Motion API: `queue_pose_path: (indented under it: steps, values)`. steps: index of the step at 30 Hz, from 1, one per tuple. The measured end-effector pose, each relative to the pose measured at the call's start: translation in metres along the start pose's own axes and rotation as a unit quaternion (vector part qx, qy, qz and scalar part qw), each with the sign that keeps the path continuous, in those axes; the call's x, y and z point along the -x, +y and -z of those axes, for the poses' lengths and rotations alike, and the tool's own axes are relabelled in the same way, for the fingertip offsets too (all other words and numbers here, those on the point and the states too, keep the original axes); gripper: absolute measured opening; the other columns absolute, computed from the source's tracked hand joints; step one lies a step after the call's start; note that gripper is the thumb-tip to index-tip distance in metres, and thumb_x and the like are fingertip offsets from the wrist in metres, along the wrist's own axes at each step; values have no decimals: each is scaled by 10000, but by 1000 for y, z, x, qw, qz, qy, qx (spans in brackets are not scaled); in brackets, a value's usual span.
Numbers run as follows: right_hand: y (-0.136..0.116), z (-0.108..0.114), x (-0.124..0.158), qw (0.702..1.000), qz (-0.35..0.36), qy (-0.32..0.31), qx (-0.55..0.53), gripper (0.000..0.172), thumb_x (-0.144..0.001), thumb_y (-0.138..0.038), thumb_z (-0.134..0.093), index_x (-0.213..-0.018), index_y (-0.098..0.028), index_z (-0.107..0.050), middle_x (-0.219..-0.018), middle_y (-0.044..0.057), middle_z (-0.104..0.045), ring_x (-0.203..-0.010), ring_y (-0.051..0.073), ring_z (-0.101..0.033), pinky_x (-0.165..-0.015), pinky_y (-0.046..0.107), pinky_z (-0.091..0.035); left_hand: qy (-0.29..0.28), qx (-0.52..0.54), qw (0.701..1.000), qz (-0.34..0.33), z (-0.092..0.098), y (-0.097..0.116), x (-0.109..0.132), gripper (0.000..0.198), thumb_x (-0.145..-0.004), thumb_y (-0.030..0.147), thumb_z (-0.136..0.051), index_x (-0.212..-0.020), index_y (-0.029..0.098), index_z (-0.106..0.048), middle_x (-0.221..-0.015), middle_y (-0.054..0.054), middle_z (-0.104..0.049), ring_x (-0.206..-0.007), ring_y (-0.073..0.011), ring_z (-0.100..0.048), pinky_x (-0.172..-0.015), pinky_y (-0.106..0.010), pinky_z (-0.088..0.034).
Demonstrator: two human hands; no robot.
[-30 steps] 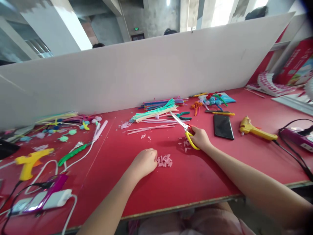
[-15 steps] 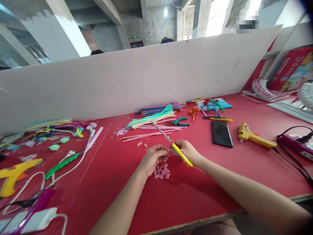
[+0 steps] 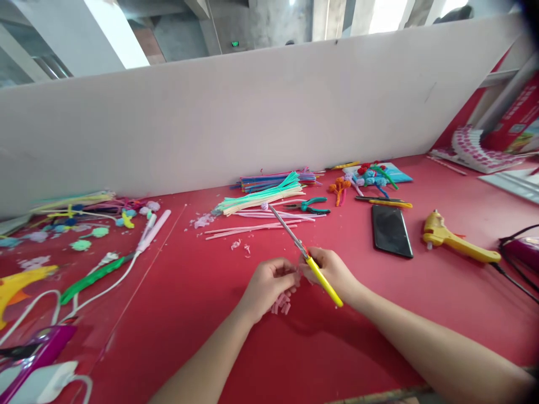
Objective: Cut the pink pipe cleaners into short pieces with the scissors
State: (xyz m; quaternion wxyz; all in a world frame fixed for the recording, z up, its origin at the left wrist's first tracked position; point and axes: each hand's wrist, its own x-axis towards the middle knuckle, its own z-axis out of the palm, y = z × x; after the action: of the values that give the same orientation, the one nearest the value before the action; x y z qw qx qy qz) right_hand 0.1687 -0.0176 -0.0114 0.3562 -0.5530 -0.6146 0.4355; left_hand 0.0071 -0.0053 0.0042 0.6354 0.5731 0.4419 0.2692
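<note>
My right hand point(image 3: 332, 272) grips yellow-handled scissors point(image 3: 301, 249), blades closed and pointing up-left toward the pile of pipe cleaners point(image 3: 263, 196). My left hand point(image 3: 269, 283) is pinched closed just left of the scissors, fingertips meeting my right hand's, over a small heap of short pink cut pieces point(image 3: 282, 306) on the red table point(image 3: 202, 292). What the left fingers pinch is too small to name.
A black phone point(image 3: 391, 230) and a yellow glue gun point(image 3: 455, 241) lie to the right. Green pliers point(image 3: 311, 205) lie by the pipe cleaners. At left are a pink wand point(image 3: 151, 230), cables, another glue gun point(image 3: 17, 283) and pompoms. A white board point(image 3: 252, 112) walls the back.
My right hand brought the scissors from the right in to my left hand above the pink pieces. The left hand lifted off the heap and pinched. The view shifted slightly.
</note>
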Motion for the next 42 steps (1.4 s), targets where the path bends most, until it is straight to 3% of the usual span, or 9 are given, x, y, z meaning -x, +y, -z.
queue_pose_path:
  steps: [5, 8, 12, 15, 19, 22, 25, 34, 42]
  values:
    - [4, 2, 0, 1000, 12, 3, 19, 77, -647, -239, -434, -640, -164, -450, -525, -55, -422, -484, 60, -358, -431, 182, -226, 24, -139, 988, -59, -3, 7, -8, 144, -661, 278, -550, -710, 152, -598, -642, -12, -573, -611, -127, -509, -571, -228, -382]
    - [4, 4, -1, 1000, 17, 0, 27, 91, -649, -256, -444, -636, -166, -445, -519, -53, -429, -486, 65, -367, -437, 184, -233, 39, -163, 983, -74, -6, 7, -11, 131, -656, 273, -551, -697, 160, -601, -663, -10, -581, -657, -140, -518, -603, -231, -385]
    - [2, 9, -3, 999, 13, 3, 38, 144, -651, -310, -466, -635, -171, -430, -517, -54, -418, -479, 66, -363, -444, 185, -246, 73, -80, 992, -73, -5, 1, -10, 127, -676, 288, -551, -684, 162, -567, -573, 25, -515, -537, -91, -462, -524, -202, -362]
    - [0, 13, -4, 993, 8, 26, 119, 250, -650, -406, -484, -586, -180, -398, -500, -54, -391, -465, 61, -320, -441, 187, -232, 100, 40, 991, -75, 5, -2, -11, 131, -674, 281, -573, -711, 156, -555, -583, 20, -527, -526, -83, -475, -536, -204, -382]
    - [-1, 14, -2, 964, 5, 52, 260, 293, -668, -470, -467, -593, -195, -397, -498, -43, -417, -443, 67, -290, -431, 200, -209, 128, 205, 966, -91, 19, -2, -15, 118, -674, 243, -588, -740, 154, -548, -671, -7, -573, -634, -100, -536, -607, -218, -418]
    - [-1, 14, -1, 941, 6, 74, 330, 256, -675, -453, -465, -629, -205, -423, -522, -23, -463, -426, 77, -303, -434, 214, -205, 137, 264, 950, -89, 24, -3, -18, 115, -662, 219, -605, -740, 150, -555, -658, -6, -582, -615, -90, -539, -575, -197, -411]
    - [3, 13, -1, 926, 10, 96, 364, 244, -677, -451, -458, -641, -211, -428, -525, -16, -469, -419, 85, -315, -433, 217, -203, 143, 291, 942, -90, 26, -4, -19, 113, -654, 193, -614, -742, 143, -566, -673, -13, -601, -616, -82, -545, -591, -192, -415]
    - [0, 8, 1, 948, 1, 63, 311, 192, -682, -416, -461, -717, -229, -432, -567, -26, -525, -458, 100, -426, -444, 198, -251, 173, 284, 934, -131, 29, -4, -19, 123, -685, 230, -588, -752, 128, -570, -665, -23, -593, -591, -80, -528, -543, -188, -399]
    - [-1, 5, 5, 917, 30, 82, 390, 237, -696, -451, -437, -756, -222, -440, -616, -1, -530, -492, 124, -464, -459, 218, -244, 174, 274, 932, -162, 27, 1, -17, 59, -688, 196, -574, -707, 141, -566, -627, -2, -562, -582, -81, -516, -579, -200, -406]
